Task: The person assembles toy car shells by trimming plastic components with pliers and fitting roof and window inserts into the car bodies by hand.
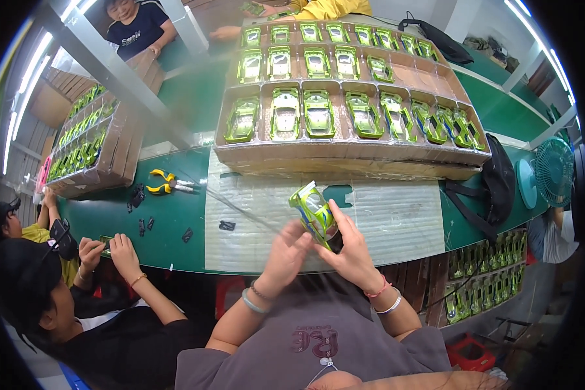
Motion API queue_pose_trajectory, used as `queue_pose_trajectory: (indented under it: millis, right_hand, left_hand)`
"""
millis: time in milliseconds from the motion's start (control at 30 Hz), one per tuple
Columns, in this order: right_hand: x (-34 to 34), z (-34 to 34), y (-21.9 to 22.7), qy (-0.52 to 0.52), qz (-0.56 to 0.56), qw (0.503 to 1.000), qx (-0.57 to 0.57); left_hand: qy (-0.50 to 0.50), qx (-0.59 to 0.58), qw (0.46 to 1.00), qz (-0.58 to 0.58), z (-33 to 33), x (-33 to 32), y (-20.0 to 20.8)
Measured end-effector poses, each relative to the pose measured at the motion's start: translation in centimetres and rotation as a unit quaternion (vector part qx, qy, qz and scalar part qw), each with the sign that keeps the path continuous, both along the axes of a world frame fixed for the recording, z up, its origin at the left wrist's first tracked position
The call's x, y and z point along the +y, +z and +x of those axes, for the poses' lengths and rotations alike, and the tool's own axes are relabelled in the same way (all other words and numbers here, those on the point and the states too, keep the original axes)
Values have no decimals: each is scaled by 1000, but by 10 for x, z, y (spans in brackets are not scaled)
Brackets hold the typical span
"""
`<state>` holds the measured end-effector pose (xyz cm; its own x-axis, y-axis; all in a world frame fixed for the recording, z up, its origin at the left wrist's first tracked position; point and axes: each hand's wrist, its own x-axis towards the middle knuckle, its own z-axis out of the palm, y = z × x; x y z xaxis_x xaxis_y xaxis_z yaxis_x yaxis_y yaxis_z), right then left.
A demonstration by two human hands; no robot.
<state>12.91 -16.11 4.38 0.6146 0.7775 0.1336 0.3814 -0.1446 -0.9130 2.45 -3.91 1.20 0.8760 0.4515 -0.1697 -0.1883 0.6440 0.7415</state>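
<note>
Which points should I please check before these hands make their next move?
1. Right hand gripping the green toy car body: ok.
2. Left hand touching it too: cannot tell, the fingers are blurred.
3. Yellow-handled pliers lying apart from both hands: ok.
4. Small black part on the mat, untouched: ok.
5. Fan switched off: cannot tell.

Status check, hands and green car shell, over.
Right hand holding green car shell, tilted. Left hand blurred, close beside it. Black part on mat, clear of hands.
</note>
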Motion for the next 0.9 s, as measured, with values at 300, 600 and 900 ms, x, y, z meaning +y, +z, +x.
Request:
queue_pose_trajectory:
  millis: [300, 600, 900]
  right_hand:
    - [-1, 12, -10, 78, -61, 977, -188]
    - [0, 7, -23, 75, -75, 952, -287]
    - [-1, 1, -20, 52, -160, 931, -323]
  left_hand:
    - [91, 31, 624, 775, -12, 23, 10]
    - [48, 89, 575, 812, -4, 20, 9]
    - [44, 118, 629, 767, -19, 12, 5]
